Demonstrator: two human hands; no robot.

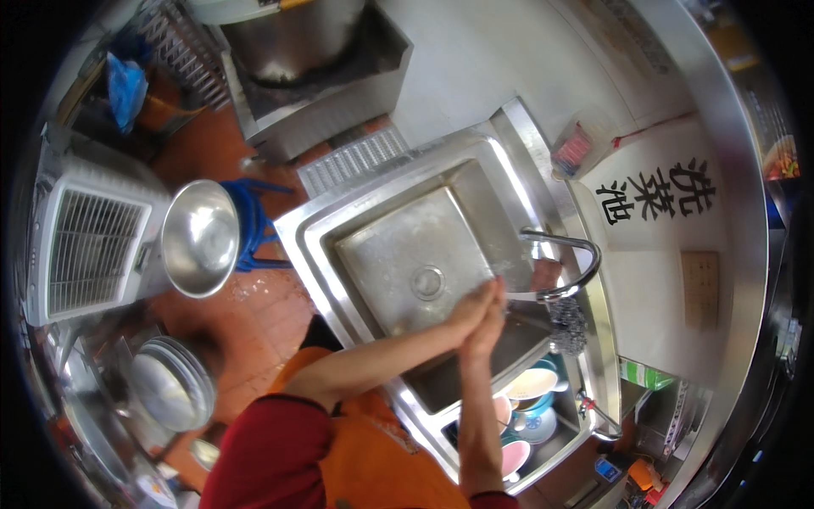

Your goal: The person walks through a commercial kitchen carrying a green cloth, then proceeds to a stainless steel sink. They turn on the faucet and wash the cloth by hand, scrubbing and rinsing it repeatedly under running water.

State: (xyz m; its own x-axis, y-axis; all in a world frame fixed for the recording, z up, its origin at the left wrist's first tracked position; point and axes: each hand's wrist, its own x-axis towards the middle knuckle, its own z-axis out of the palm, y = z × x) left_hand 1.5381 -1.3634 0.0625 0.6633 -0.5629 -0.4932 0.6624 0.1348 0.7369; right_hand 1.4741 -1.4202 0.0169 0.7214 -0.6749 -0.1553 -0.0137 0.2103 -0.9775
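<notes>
My left hand (469,313) and my right hand (487,331) are pressed together over a stainless steel sink. Their fingers lie close together and point towards the tap. No object shows in them, and the space between the palms is hidden. Just beyond the fingertips is a curved chrome tap (591,261). Whether water runs from it is not clear. Bare metal shows in the larger basin (407,254), with a round drain (427,282) to the left of my hands. A steel wool scourer (568,326) sits on the sink's back ledge.
Bowls (533,384) and dishes fill a compartment beside my right forearm, near a second tap (601,420). A steel basin (201,238) rests on a blue stool (257,223) at left. Stacked metal trays (172,385) stand lower left. A plastic container (580,149) is by the wall.
</notes>
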